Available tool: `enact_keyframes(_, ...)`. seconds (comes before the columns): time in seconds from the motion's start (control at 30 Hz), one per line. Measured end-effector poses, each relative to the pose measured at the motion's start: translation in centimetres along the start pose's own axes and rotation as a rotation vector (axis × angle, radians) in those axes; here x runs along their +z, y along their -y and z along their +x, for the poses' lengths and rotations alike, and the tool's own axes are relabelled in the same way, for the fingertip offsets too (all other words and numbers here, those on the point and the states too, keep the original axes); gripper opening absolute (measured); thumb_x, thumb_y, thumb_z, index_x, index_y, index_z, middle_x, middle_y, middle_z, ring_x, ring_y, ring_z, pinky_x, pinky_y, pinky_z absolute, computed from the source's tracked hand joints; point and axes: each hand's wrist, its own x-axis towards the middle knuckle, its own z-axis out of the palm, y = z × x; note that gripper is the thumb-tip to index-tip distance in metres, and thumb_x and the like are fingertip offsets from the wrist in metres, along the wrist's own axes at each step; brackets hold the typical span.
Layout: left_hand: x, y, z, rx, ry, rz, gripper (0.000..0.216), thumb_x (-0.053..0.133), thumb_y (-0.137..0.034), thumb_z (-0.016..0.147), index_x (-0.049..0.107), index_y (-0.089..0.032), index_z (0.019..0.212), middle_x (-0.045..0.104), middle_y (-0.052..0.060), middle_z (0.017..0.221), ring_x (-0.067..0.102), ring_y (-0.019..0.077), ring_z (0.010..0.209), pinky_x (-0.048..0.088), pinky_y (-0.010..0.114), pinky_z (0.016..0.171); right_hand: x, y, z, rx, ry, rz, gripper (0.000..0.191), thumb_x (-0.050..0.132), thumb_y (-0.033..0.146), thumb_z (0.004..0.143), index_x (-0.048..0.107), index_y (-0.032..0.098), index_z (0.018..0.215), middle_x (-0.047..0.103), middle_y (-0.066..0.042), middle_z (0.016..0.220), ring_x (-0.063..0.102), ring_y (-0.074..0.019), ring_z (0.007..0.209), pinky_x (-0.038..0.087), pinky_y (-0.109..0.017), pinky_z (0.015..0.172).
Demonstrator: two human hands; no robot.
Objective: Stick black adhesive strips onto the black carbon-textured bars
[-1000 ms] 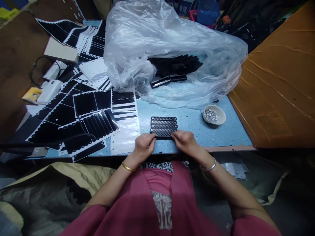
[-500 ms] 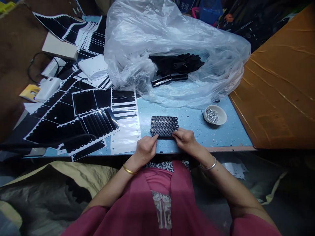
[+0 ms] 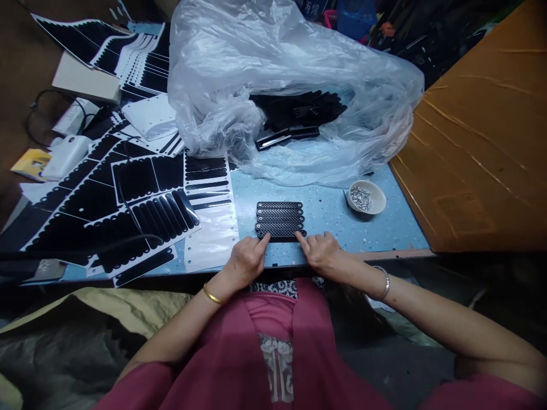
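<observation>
Several black textured strips (image 3: 280,213) with a small round fitting at each end lie side by side in a neat block on the blue speckled table. My left hand (image 3: 248,259) is at the left end of the nearest strip (image 3: 281,230), its fingers curled and one fingertip on the strip. At that strip's right end, the index fingertip of my right hand (image 3: 321,250) touches it while the other fingers are folded in. The undersides of both hands are hidden. To the right of the block stands a white bowl (image 3: 378,196) of small shiny metal pieces (image 3: 361,199).
Sheets of black adhesive strips (image 3: 141,176) overlap across the left side. A large clear plastic bag (image 3: 213,62) with black parts (image 3: 307,108) in its opening fills the back. A brown board-like sheet (image 3: 478,154) borders the right; the table edge (image 3: 393,254) runs before me.
My right hand has shifted from a pinch at the strip's right end to an extended index finger on it. My left fingertip remains at the left end. The whole view has shifted slightly.
</observation>
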Motion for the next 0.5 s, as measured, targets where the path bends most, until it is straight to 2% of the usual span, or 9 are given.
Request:
enact_keyframes(0.3,0.2,0.2,0.0,0.004,0.014,0.010,0.043,0.043,-0.006,0.085,0.052,-0.008,0.127,0.060,0.008,0.070,0.055,0.0206,0.063,0.047,0.033,0.056,0.4,-1.3,-1.6,-0.016,0.011,-0.072,0.055,0.044,0.000,0.083,0.047,-0.002,0.137,0.064,-0.014,0.078,0.055,-0.0233,0.066,0.033,-0.038,0.063)
enact_keyframes(0.5,0.1,0.2,0.1,0.022,-0.007,0.003,0.046,0.044,-0.006,0.084,0.050,-0.008,0.130,0.060,0.007,0.070,0.054,0.0213,0.063,0.046,0.033,0.055,1.2,-1.7,-1.9,-0.048,0.010,-0.013,0.064,0.046,-0.001,0.079,0.038,-0.001,0.143,0.065,-0.012,0.080,0.053,-0.0198,0.065,0.034,-0.035,0.063)
